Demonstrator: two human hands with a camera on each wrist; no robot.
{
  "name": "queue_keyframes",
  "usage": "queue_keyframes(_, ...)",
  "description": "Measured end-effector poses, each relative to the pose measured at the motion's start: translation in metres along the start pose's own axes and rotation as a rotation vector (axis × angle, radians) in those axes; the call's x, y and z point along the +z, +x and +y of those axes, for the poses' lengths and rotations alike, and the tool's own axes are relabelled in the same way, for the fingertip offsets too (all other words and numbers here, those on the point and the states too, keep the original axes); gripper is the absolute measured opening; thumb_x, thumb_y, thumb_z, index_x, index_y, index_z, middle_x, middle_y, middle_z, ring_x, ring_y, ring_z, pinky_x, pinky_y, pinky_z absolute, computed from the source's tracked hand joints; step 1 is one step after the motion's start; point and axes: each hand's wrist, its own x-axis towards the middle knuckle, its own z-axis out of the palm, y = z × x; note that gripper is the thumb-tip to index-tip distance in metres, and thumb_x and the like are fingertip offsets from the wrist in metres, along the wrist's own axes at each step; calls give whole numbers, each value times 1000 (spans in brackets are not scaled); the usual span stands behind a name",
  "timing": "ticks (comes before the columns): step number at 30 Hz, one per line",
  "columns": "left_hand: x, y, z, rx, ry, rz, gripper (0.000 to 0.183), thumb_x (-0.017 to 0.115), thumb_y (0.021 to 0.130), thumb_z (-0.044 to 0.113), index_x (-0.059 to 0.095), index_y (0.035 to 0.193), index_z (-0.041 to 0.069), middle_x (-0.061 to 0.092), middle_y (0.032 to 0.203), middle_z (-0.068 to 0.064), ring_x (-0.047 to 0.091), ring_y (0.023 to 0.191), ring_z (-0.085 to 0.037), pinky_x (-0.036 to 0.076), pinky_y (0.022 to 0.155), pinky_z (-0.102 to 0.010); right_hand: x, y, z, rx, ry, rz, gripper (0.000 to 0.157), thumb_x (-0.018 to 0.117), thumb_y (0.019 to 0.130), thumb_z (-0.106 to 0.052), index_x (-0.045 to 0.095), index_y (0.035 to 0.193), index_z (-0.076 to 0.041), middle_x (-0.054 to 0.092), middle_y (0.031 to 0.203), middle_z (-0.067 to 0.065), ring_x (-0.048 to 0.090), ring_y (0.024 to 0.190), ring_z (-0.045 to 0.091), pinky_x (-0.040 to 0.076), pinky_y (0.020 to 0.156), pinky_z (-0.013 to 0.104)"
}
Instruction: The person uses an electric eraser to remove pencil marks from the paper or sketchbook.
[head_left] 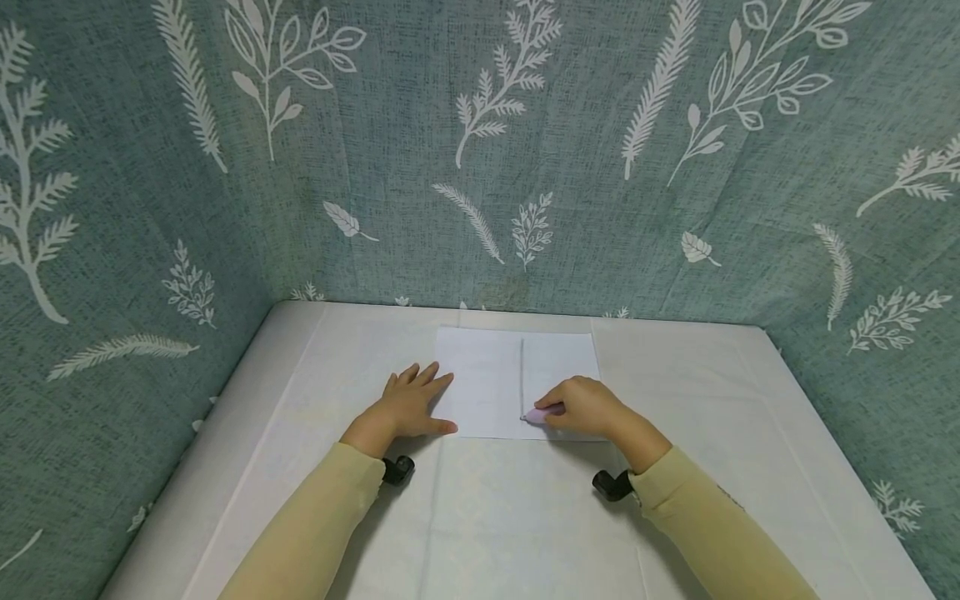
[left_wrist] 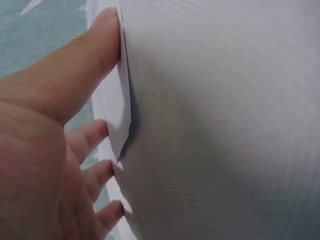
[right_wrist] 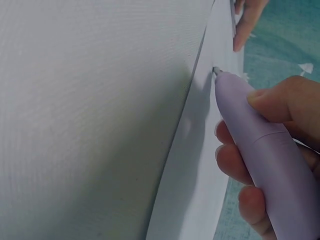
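Note:
A white sheet of paper (head_left: 480, 379) lies flat on the table, with a straight grey line (head_left: 522, 375) running up and down it right of the middle. The right hand (head_left: 588, 407) grips a thick lavender pen (right_wrist: 260, 150) between thumb and curled fingers. Its small grey tip (right_wrist: 216, 71) meets the paper at the line's near end. At the paper's left edge rests the left hand (head_left: 408, 406), fingers spread, thumb on the near left corner. In the left wrist view the thumb (left_wrist: 95, 50) and several fingertips touch the sheet.
A white cloth (head_left: 510, 525) covers the table. Teal fabric (head_left: 405, 167) with white leaf prints stands behind it and at both sides. Each wrist carries a small black camera, one at the left cuff (head_left: 399, 471), one at the right (head_left: 613, 485).

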Motion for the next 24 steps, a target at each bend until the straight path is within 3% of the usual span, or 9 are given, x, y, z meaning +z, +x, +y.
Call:
queue_keyframes(11,0,0,0,7,3,2,94,63,71,66,27,147,25,13,154,-7,6,139,-38,5,107,-60,-2,0,0,56,-1,17,22,68,81,-22,73,102,-22,69,99,-9,61,87,11,47,74,31)
queue_keyframes(24,2,1,-1,9,3,12,94,64,70,66,28,146,24,13,154,-7,6,139,-38,6,106,-60,-3,2,-1,50,3,6,23,68,81,-22,73,103,-20,69,98,-7,60,85,10,47,73,31)
